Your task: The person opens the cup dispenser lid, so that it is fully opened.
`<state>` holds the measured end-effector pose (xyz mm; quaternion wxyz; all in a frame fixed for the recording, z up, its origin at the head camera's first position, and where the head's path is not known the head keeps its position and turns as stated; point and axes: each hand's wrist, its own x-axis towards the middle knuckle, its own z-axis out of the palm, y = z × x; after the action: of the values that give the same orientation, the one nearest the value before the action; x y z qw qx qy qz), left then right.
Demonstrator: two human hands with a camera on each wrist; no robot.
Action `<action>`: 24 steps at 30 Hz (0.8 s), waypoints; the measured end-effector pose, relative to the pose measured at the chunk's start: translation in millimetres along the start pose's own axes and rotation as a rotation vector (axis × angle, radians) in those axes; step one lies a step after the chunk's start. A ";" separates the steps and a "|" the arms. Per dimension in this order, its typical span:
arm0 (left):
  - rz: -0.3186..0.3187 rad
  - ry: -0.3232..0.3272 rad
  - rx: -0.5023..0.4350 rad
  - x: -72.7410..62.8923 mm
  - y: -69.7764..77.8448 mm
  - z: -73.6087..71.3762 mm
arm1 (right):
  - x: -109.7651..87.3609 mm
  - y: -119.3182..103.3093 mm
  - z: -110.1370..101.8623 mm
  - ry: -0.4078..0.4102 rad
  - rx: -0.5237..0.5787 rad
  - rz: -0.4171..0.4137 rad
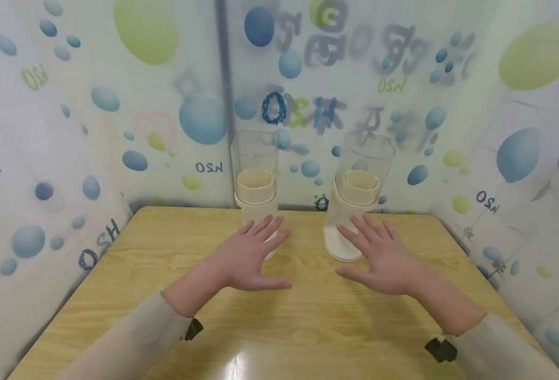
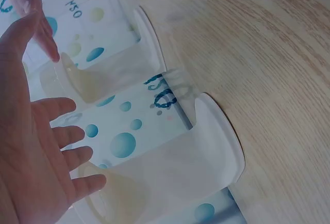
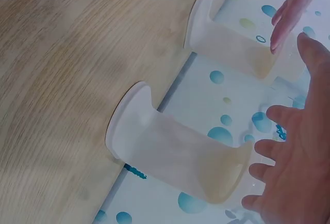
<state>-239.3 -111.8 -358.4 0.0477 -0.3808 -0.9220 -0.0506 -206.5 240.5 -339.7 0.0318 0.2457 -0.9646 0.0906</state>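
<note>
Two cream-white stands are upright at the back of the table, each with an oval foot, a round collar and a clear open-topped sleeve. My left hand [image 1: 248, 261] hovers in front of the left stand [image 1: 257, 196], fingers spread and straight. Likewise spread, my right hand [image 1: 385, 261] is before the right stand [image 1: 343, 219], covering part of its body. Neither hand holds anything. From the left wrist, the left stand [image 2: 178, 157] appears near my fingers; from the right wrist, the right stand [image 3: 170, 141] does. Whether fingertips touch the stands, I cannot tell.
The stands are on a wood-grain table [image 1: 303, 322]. A patterned curtain [image 1: 194, 174] with blue and green bubbles and H2O lettering hangs along the back and sides. Dark wrist straps [image 1: 441, 350] show at the grey sleeves.
</note>
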 end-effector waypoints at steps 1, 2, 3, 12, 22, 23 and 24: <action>0.004 0.005 -0.003 1.1 0.1 -0.1 | -0.2 1.6 -0.3 0.010 -0.004 0.000; 0.007 0.011 -0.010 2.2 0.3 -0.5 | -0.2 3.4 -0.5 0.030 -0.011 -0.006; 0.009 0.019 -0.016 3.5 0.4 -0.5 | -0.2 4.8 -1.3 0.047 -0.015 -0.007; 0.045 0.115 -0.091 23.8 10.1 -4.0 | -4.0 9.2 -22.7 0.296 -0.003 0.036; -0.013 0.118 -0.251 63.7 22.4 -18.1 | 0.1 25.6 -55.1 0.590 -0.021 -0.051; -0.020 0.121 -0.265 68.1 22.8 -18.3 | 1.4 27.3 -58.2 0.609 -0.024 -0.049; -0.028 0.124 -0.282 72.5 22.9 -18.2 | 3.0 29.0 -61.1 0.626 -0.022 -0.047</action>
<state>-273.4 -47.4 -329.9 0.0498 -0.3668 -0.9064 -0.2037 -221.9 275.7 -284.0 0.3318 0.2278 -0.9030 0.1504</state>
